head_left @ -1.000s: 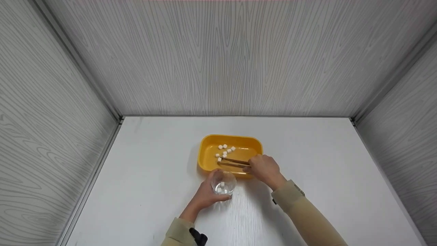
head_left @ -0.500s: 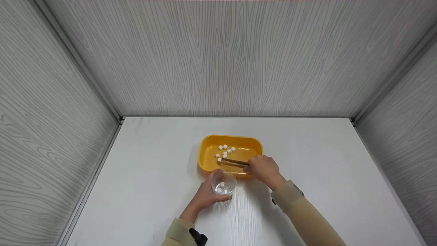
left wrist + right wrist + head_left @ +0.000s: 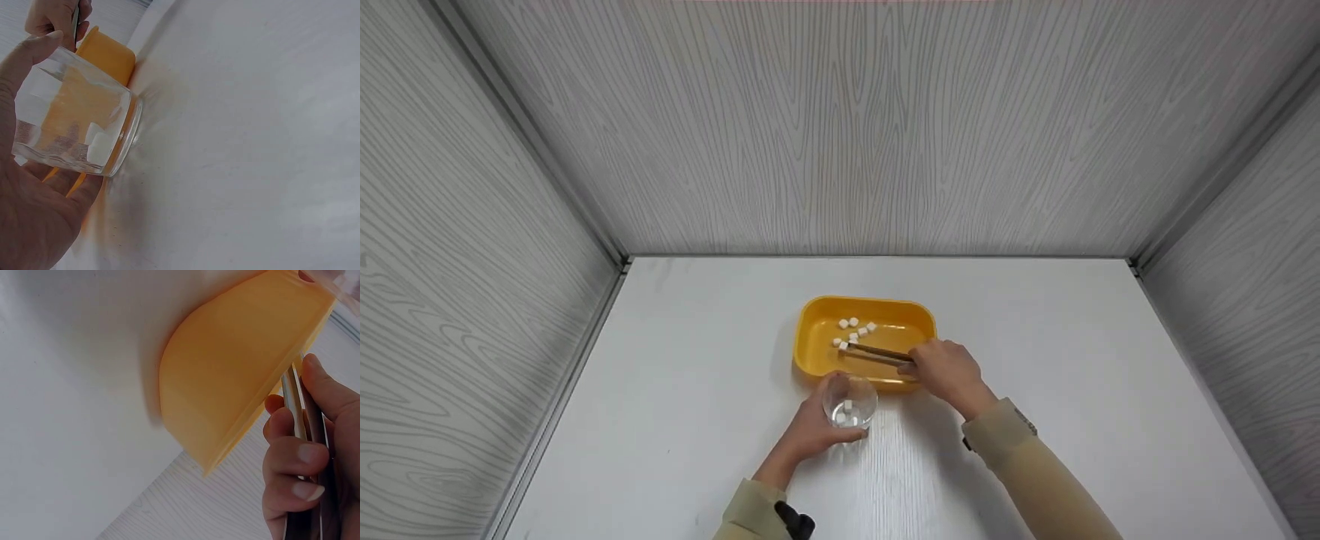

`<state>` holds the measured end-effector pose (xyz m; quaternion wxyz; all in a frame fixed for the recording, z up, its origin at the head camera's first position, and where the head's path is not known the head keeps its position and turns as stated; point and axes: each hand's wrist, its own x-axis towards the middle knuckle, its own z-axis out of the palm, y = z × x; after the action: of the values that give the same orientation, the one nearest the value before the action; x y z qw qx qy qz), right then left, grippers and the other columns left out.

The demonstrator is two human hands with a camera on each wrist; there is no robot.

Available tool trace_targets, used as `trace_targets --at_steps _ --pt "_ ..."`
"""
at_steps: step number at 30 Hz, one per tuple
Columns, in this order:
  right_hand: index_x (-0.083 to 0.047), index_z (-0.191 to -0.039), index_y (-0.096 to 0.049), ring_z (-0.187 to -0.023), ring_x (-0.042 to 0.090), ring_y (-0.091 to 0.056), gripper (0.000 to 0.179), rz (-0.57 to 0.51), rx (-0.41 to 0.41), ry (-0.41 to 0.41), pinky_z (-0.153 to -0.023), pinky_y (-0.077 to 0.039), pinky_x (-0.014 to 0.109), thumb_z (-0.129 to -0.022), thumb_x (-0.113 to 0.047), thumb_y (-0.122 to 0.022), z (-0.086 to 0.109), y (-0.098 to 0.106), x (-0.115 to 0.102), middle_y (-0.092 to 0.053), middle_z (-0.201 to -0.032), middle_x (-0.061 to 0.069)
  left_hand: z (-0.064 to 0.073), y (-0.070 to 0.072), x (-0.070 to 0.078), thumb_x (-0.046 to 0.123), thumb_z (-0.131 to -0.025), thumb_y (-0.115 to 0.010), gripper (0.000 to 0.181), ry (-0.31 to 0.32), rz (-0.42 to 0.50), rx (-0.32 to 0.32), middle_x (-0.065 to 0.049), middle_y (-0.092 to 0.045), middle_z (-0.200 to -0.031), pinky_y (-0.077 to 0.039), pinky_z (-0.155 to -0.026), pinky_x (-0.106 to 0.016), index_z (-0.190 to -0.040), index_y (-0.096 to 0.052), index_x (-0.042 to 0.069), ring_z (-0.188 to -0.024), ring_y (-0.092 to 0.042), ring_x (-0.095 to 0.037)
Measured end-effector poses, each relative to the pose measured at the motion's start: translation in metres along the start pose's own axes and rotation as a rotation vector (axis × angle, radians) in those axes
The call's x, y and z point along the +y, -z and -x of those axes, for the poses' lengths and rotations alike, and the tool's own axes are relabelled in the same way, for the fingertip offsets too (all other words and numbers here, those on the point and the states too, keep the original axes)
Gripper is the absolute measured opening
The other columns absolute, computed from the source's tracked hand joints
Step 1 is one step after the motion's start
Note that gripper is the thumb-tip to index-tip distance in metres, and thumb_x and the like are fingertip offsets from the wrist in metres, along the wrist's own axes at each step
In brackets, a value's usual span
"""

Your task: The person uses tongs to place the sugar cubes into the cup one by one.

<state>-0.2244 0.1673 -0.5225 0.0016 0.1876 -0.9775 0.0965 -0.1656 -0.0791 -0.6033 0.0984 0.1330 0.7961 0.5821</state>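
Note:
In the head view my left hand [image 3: 810, 427] holds a clear glass [image 3: 850, 401] by its side, fingers behind it and thumb in front. Small white cubes [image 3: 98, 145] lie at the bottom of the glass. My right hand [image 3: 949, 371] grips slim dark tongs [image 3: 879, 352] over the near right rim of a yellow tray [image 3: 919, 319]. Between the tongs' tips, or right at them, is one white cube [image 3: 844, 346]. Several other white cubes [image 3: 853, 322] lie on the tray floor behind. Thumb and curled fingers [image 3: 298, 455] pinch the tongs' two arms in the right wrist view.
The glass stands close in front of the tray's near left edge. Both rest on a white table [image 3: 712, 337], with grey wood-grain panels [image 3: 840, 135] at its back and sides. A dark strap device [image 3: 795, 520] sits at the left sleeve.
The tongs' arms have drawn closer together, and the cube at their tips has shifted slightly away from me. My right hand has moved a little to the right. The left hand and glass stay nearly still.

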Motion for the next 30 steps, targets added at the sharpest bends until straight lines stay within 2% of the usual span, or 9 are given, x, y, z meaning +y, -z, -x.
trace_targets --at_steps 5,11,16,23,29,30 --pt "-0.014 -0.087 -0.073 -0.055 0.019 -0.049 0.027 -0.024 0.003 -0.013 -0.055 -0.046 0.035 -0.083 -0.041 -0.075 0.005 0.008 0.001 -0.057 -0.065 -0.004 0.0 0.0 0.0 0.028 -0.066 -0.091 0.098 -0.01 0.005 0.006 -0.01 -0.043 -0.147 -0.032 -0.109 -0.049 -0.146 -0.036 0.013 -0.135 -0.039 -0.026" --pt "-0.015 -0.087 -0.072 -0.056 0.016 -0.049 0.027 -0.028 0.058 0.024 -0.057 -0.049 0.033 -0.083 -0.042 -0.075 0.012 0.02 0.0 -0.057 -0.066 -0.005 0.001 0.0 0.0 0.026 -0.068 -0.091 0.098 -0.012 0.014 0.0 -0.01 -0.044 -0.147 -0.031 -0.11 -0.051 -0.147 -0.035 0.012 -0.135 -0.04 -0.028" --pt "-0.014 -0.081 -0.071 -0.053 0.013 -0.048 0.026 -0.018 0.12 0.067 -0.052 -0.045 0.031 -0.082 -0.04 -0.077 0.019 0.027 0.002 -0.055 -0.062 -0.007 0.001 0.001 0.0 0.03 -0.068 -0.09 0.101 -0.021 0.008 -0.007 -0.011 -0.043 -0.149 -0.029 -0.111 -0.049 -0.148 -0.032 0.009 -0.137 -0.038 -0.027" --pt "-0.014 -0.084 -0.073 -0.052 0.012 -0.044 0.024 -0.038 0.124 0.066 -0.05 -0.041 0.029 -0.083 -0.037 -0.077 0.03 0.036 0.003 -0.052 -0.061 -0.007 0.001 0.001 -0.001 0.035 -0.066 -0.09 0.1 -0.026 -0.008 -0.005 -0.01 -0.046 -0.146 -0.031 -0.109 -0.047 -0.146 -0.035 0.011 -0.134 -0.041 -0.025" --pt "-0.013 -0.082 -0.072 -0.051 0.012 -0.042 0.024 -0.045 0.148 0.074 -0.048 -0.038 0.028 -0.083 -0.036 -0.077 0.04 0.042 0.007 -0.052 -0.061 -0.006 0.001 0.0 0.0 0.029 -0.068 -0.091 0.099 -0.007 -0.012 -0.004 -0.009 -0.046 -0.146 -0.03 -0.11 -0.048 -0.147 -0.034 0.012 -0.135 -0.04 -0.025" --pt "-0.013 -0.082 -0.072 -0.051 0.011 -0.042 0.024 -0.05 0.152 0.077 -0.048 -0.038 0.027 -0.084 -0.036 -0.076 0.042 0.043 0.008 -0.052 -0.061 -0.006 0.002 0.001 0.005 0.028 -0.068 -0.09 0.098 -0.002 -0.008 -0.004 -0.01 -0.046 -0.146 -0.029 -0.111 -0.049 -0.147 -0.034 0.01 -0.135 -0.04 -0.027"
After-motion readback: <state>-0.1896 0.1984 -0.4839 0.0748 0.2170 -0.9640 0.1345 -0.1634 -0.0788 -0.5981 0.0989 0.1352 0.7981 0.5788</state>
